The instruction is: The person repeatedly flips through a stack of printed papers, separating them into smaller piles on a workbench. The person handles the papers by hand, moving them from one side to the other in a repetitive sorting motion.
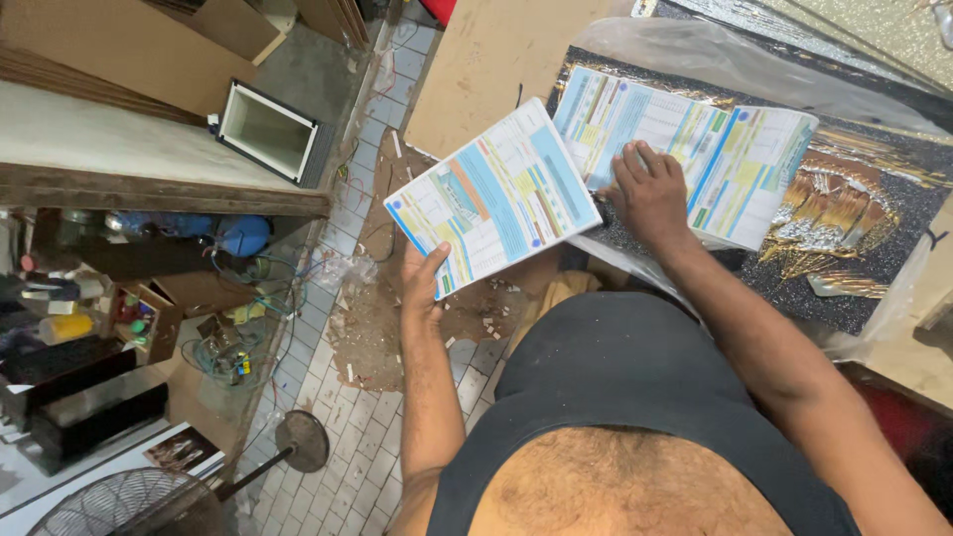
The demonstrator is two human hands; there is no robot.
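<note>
My left hand (424,278) grips the lower edge of a printed sheet of paper (493,194) with blue, yellow and orange tables, held up off the work surface. My right hand (650,194) rests fingers-down on a second, larger printed sheet (740,164) that lies unfolded on a dark glittery panel (874,208) with gold decoration. A small dark object shows at the right hand's thumb, too hidden to identify.
A plywood board (481,60) lies beyond the papers. Clear plastic wrap (725,50) covers part of the dark panel. Below is a tiled floor (338,397) with debris, a white box (266,129), a blue tank (243,235), cables and a standing fan (129,501).
</note>
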